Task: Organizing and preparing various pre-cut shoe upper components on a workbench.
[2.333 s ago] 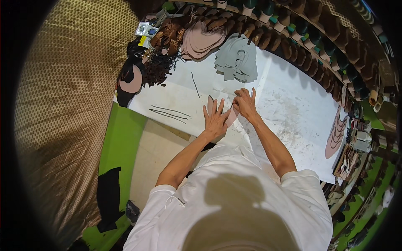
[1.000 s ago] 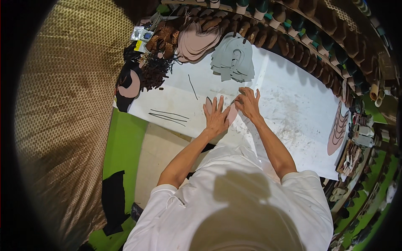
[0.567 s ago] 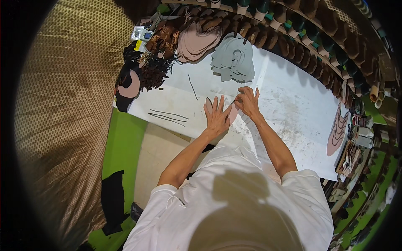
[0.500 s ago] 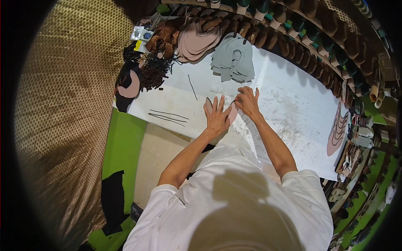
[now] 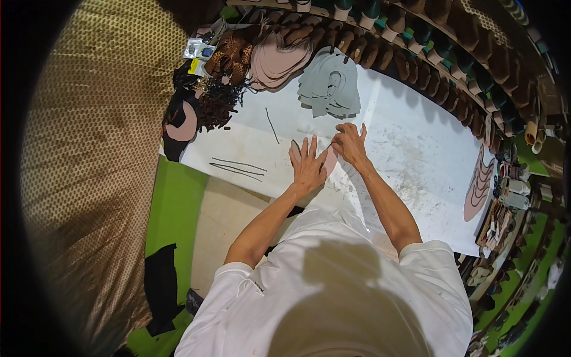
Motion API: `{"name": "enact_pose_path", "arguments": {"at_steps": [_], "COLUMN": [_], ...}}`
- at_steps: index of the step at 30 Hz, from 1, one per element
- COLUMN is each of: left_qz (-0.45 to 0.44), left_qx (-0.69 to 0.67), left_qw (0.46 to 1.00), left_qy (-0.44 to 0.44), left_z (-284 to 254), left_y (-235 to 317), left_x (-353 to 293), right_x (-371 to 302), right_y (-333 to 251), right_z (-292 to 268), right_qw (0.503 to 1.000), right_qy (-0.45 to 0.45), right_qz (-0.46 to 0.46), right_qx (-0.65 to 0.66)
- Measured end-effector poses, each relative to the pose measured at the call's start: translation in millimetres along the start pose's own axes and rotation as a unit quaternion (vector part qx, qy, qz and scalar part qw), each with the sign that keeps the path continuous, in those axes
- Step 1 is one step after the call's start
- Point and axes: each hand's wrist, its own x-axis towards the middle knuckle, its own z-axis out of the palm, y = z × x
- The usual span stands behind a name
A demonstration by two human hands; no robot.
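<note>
Under my left hand (image 5: 308, 169) lies a curved pink shoe-upper piece (image 5: 331, 163), flat on the white table near its front edge. The fingers of that hand are stretched out and spread, pressing on the piece and hiding much of it. My right hand (image 5: 352, 146) is at the piece's far right edge, thumb and fingertips pinched on a thin dark strip (image 5: 328, 146) that runs along this edge. Left of my hands, several loose dark strips (image 5: 238, 166) lie side by side, and a single dark strip (image 5: 272, 125) lies farther back.
A stack of grey cut pieces (image 5: 329, 86) sits beyond my hands, beside stacked pink pieces (image 5: 279, 62). Dark strips and trimmings (image 5: 217, 104) are heaped at the table's left end. Edged pink pieces (image 5: 479, 187) lie far right. Shoe racks (image 5: 410, 65) curve round the back and right.
My left hand stays flat on the pink piece. My right hand keeps its pinch at the edge, with only a very slight shift of the fingers.
</note>
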Motion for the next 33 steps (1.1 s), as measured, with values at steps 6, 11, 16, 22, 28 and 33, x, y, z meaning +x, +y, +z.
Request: {"name": "enact_pose_path", "arguments": {"at_steps": [6,11,16,22,28,33], "left_qz": [-0.017,-0.014,-0.005,-0.006,-0.006,-0.006], "left_qx": [0.012,0.015,0.015,0.022,0.030,0.038], "left_qw": [1.000,1.000,1.000,1.000,0.999,0.999], "left_qy": [-0.015,-0.020,-0.008,-0.006,-0.019,-0.034], "left_z": [0,-2,-3,-4,-3,-4], "left_y": [0,1,0,3,1,1], "left_x": [3,5,7,12,14,14], "right_x": [0,-2,-5,-5,-4,-4], "right_y": [1,6,8,7,7,6], "right_z": [-1,-5,-6,-7,-7,-4], "right_qw": [1.000,1.000,1.000,1.000,1.000,0.999], "right_qy": [-0.005,-0.019,-0.007,-0.008,-0.011,-0.001], "right_qz": [-0.005,0.003,-0.002,0.001,0.012,0.030], "right_qx": [0.001,0.014,0.024,0.018,0.019,0.031]}}
